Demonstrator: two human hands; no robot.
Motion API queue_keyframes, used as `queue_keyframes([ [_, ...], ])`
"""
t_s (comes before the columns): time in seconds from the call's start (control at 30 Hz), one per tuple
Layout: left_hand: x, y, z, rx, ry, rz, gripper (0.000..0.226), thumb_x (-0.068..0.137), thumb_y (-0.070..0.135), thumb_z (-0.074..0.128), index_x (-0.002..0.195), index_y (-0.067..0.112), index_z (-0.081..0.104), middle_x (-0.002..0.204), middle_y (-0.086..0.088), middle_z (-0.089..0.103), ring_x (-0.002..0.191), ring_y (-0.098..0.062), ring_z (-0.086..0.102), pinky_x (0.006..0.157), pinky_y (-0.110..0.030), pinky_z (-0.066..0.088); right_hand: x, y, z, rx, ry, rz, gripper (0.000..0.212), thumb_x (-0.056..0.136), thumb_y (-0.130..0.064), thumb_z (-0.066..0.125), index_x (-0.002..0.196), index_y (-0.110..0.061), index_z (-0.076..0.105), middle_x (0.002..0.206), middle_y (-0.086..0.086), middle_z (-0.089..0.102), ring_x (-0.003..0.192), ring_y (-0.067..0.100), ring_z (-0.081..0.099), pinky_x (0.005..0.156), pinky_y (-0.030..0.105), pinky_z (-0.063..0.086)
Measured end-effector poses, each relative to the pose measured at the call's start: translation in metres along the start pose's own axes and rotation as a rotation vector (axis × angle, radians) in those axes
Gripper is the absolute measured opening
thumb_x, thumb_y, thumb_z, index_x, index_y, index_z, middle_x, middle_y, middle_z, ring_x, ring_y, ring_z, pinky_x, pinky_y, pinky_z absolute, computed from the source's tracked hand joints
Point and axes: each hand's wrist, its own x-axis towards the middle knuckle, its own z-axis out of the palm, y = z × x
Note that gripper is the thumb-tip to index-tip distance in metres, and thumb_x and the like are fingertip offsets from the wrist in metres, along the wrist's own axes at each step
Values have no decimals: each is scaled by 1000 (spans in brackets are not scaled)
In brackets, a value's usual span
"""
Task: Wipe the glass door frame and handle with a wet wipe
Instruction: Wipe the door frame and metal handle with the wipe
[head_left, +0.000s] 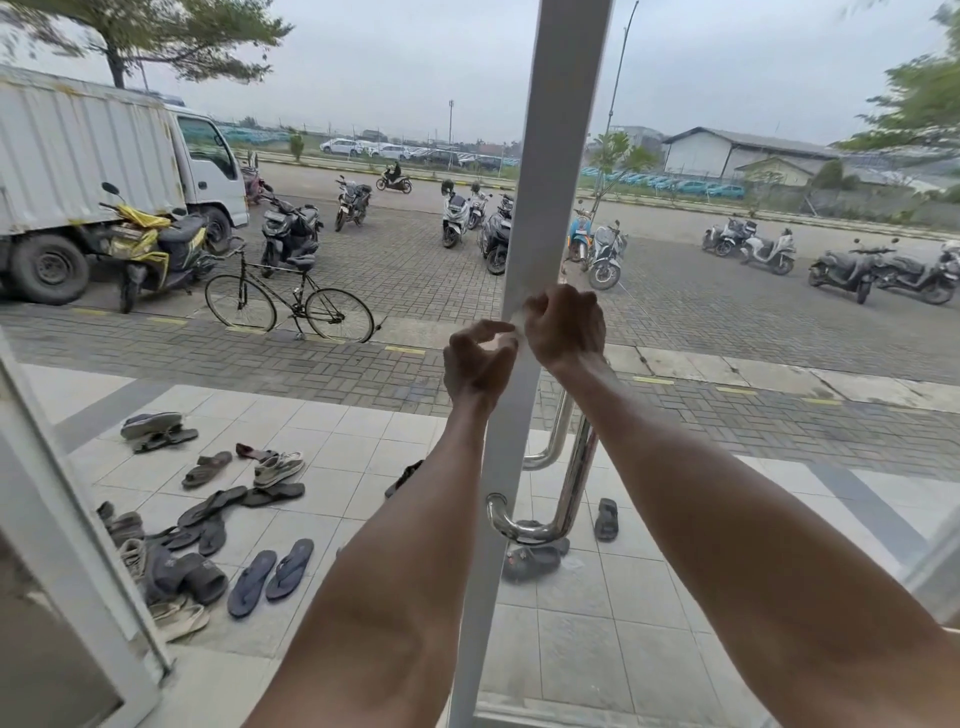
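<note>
The white door frame (556, 156) runs vertically through the middle of the view, with glass on its right side. A chrome handle (571, 483) curves off the frame below my hands. My right hand (566, 325) is a fist pressed on the frame at mid height, shut on a pale wet wipe (514, 317) whose edge shows by my thumb. My left hand (478, 358) is just left of it, fingers curled and pinching the wipe's other end beside the frame.
Several sandals and shoes (208, 525) lie on the tiled porch outside to the left. A second white frame (67, 519) slants at the far left. Beyond are a bicycle (288, 304), parked scooters and a white truck (104, 171).
</note>
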Motion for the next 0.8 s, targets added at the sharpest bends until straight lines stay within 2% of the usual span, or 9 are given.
queue_keyframes([
  [0.07,-1,1,-3,-5,11,-23,17,73,28,66,85,33,77,104,5,76,101,-11,68,86,-27,53,-2,-5,3,-93,-104,-5,41,89,-46,58,81,-7,73,73,13,71,66,27,69,66,38,59],
  [0.23,0,-3,-7,23,77,-50,26,70,12,56,80,25,77,103,2,76,104,-15,68,87,-24,48,0,-11,-3,-294,-263,-68,26,84,-37,71,83,-12,72,79,8,71,75,25,67,67,30,53],
  [0.3,1,-8,-8,45,121,-86,31,70,7,54,86,22,75,103,-2,75,101,-17,67,81,-22,45,-2,-11,-3,-423,-332,-77,11,87,-26,69,91,-15,71,84,3,70,84,22,66,77,30,49],
  [0.37,3,-15,-7,65,112,-80,32,73,4,55,95,19,73,103,-4,74,100,-18,68,81,-22,46,-3,-9,1,-536,-374,-77,7,92,-23,62,88,-19,65,72,-4,59,82,19,60,91,37,42],
  [0.47,5,-24,-2,104,60,-16,31,76,4,58,104,11,71,103,-7,74,98,-19,69,82,-20,48,-1,-10,4,-498,-404,-76,47,92,-60,47,68,-21,52,64,-4,47,78,18,51,104,48,30],
  [0.57,4,-27,5,103,32,-7,34,76,2,57,107,8,70,105,-8,74,99,-18,69,83,-18,47,-6,-5,6,-363,-306,-56,64,94,-67,24,105,-15,59,85,5,64,96,26,60,103,50,31],
  [0.63,2,-26,7,107,10,2,37,75,-1,56,108,8,70,105,-8,74,99,-18,68,82,-17,46,-11,1,9,-303,-162,-131,57,99,-57,19,117,-15,52,81,8,67,88,28,64,96,48,34],
  [0.73,5,-26,9,99,24,11,37,75,-4,55,108,5,69,105,-10,73,98,-19,69,80,-17,47,-14,9,15,-178,23,-203,52,102,-49,22,92,-18,62,67,5,64,66,26,63,86,43,38],
  [0.8,7,-26,8,93,39,11,36,76,-5,56,108,3,69,105,-11,73,98,-20,68,80,-17,46,-11,13,17,-107,98,-197,54,101,-48,26,76,-18,63,68,4,65,65,27,62,84,40,41],
])
